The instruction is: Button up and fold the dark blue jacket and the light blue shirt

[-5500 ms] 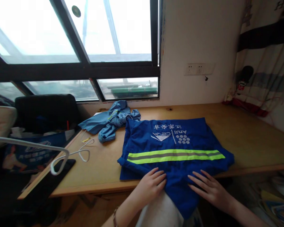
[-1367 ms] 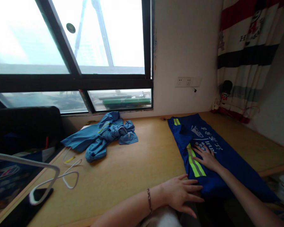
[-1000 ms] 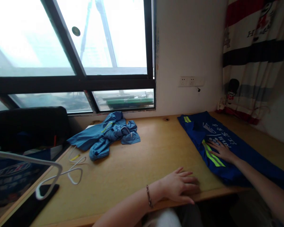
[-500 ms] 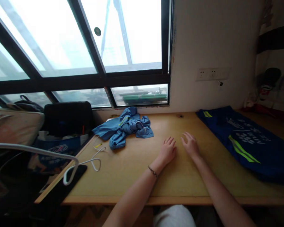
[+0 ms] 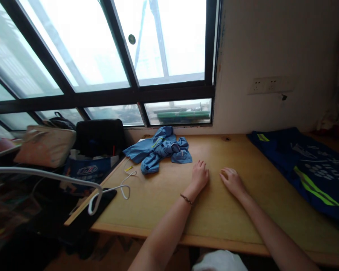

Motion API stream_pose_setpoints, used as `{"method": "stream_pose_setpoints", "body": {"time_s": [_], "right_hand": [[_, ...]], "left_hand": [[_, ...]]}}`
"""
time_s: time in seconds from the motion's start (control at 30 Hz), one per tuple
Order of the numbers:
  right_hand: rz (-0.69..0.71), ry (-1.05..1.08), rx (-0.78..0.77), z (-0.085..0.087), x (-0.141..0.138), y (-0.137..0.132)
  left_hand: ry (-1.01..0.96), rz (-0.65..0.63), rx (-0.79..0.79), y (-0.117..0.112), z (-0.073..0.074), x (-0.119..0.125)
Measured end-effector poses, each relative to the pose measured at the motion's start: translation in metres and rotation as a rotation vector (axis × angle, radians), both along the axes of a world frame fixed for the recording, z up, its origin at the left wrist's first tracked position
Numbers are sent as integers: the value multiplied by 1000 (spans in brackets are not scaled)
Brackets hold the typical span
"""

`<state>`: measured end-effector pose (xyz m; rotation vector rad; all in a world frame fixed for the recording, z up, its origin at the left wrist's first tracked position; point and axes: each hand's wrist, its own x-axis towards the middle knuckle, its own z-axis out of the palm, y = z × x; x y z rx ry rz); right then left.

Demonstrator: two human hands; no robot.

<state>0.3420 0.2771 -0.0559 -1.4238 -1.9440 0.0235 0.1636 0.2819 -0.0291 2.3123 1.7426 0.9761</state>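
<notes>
My left hand (image 5: 200,175) lies flat on the wooden table (image 5: 164,203) with its fingers stretched toward a crumpled light blue jacket (image 5: 158,149), a short gap away from it. My right hand (image 5: 231,180) rests on the table beside the left, fingers loosely curled, holding nothing. A dark blue garment (image 5: 307,169) with a yellow-green reflective stripe and white print lies flat at the right end of the table, apart from both hands.
A white hanger (image 5: 113,188) lies at the table's left edge, over a black flat object (image 5: 101,199). Left of the table stand a black bag (image 5: 100,137), a blue printed bag (image 5: 87,171) and a beige cushion (image 5: 45,145). A window (image 5: 101,56) and wall sockets (image 5: 271,84) are behind.
Both hands left the dark blue garment, now lying at the right, and moved left across the table toward the light blue jacket. My view turned left.
</notes>
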Motion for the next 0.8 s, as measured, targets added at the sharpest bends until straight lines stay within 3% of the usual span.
{"method": "stream_pose_setpoints", "body": {"time_s": [0.3, 0.43, 0.5, 0.63, 0.73, 0.8], "right_hand": [[26, 58, -49, -5, 8, 4], [24, 94, -70, -5, 15, 6], [38, 96, -90, -1, 16, 6], [30, 68, -127, 9, 15, 7], [32, 52, -126, 10, 14, 11], [42, 64, -123, 9, 14, 13]], "left_hand": [[16, 80, 14, 0, -10, -5], [115, 55, 76, -2, 0, -11], [189, 83, 98, 2, 9, -26], [260, 308, 27, 19, 18, -78], [268, 280, -97, 29, 15, -109], [230, 259, -128, 30, 12, -113]]}}
